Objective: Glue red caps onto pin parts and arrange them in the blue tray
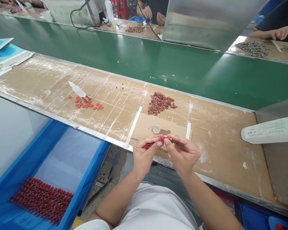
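My left hand (147, 151) and my right hand (182, 152) meet over the table's front edge, fingertips pinched close together. Between my left thumb and fingers is a small red disc (161, 138), with more red under the fingers. A small red and dark part (168, 138) sits at my right fingertips. Just beyond them, a round tin (156, 129) rests on a taped cardboard sheet (146, 123). Farther back is a pile of small red and dark parts (159, 103). Red discs (86, 103) lie to the left beside a white pointed strip (76, 89).
A blue bin (91, 163) at lower left holds rows of red parts (42, 199). A white bottle (270, 130) lies at the right. Behind the table (220, 127) runs a green belt (134, 60), with other people's hands beyond it.
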The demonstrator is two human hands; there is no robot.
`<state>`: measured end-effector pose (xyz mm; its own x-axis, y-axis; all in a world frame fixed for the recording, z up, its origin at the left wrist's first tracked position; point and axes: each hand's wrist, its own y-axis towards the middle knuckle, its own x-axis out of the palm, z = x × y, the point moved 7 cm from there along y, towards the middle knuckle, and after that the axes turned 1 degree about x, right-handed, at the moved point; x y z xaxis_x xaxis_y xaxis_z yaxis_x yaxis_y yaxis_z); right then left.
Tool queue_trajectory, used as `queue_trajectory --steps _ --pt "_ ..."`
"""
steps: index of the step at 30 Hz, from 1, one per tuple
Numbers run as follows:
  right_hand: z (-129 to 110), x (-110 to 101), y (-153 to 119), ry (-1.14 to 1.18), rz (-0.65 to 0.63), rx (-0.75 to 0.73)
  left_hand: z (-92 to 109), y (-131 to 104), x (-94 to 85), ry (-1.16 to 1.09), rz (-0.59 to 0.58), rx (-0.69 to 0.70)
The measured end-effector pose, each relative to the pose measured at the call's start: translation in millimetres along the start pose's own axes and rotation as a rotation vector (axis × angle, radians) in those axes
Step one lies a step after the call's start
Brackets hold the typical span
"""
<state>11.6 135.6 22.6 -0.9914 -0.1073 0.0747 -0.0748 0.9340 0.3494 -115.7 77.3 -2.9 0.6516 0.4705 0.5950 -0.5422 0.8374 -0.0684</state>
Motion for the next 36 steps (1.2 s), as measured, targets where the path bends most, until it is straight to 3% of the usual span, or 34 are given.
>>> queue_trajectory --steps 12,16,19,23,28,32,36 --pt "13 -6 0 0.062 0.034 0.190 2 -1 5.1 0.100 -0.026 0.085" --pt "15 -9 5 0.219 0.036 0.264 -8 -3 7.1 0.033 -0.008 -0.038" --pt "12 -32 19 0.205 0.120 0.217 -18 -4 4.9 -0.079 0.019 -0.215" --pt "15 -96 53 -0.159 0.277 0.063 -20 -3 -4.5 -0.159 0.058 -0.315" --pt "47 -160 94 -0.729 0.189 -0.033 -26 -1 -15.2 -0.186 0.096 -0.375" --pt "72 -171 105 -1.080 0.028 -0.112 -30 1 -16.2 -0.229 0.133 -0.408" --pt "88 -170 105 -1.177 -0.031 -0.115 -27 5 -11.9 -0.266 0.114 -0.437"
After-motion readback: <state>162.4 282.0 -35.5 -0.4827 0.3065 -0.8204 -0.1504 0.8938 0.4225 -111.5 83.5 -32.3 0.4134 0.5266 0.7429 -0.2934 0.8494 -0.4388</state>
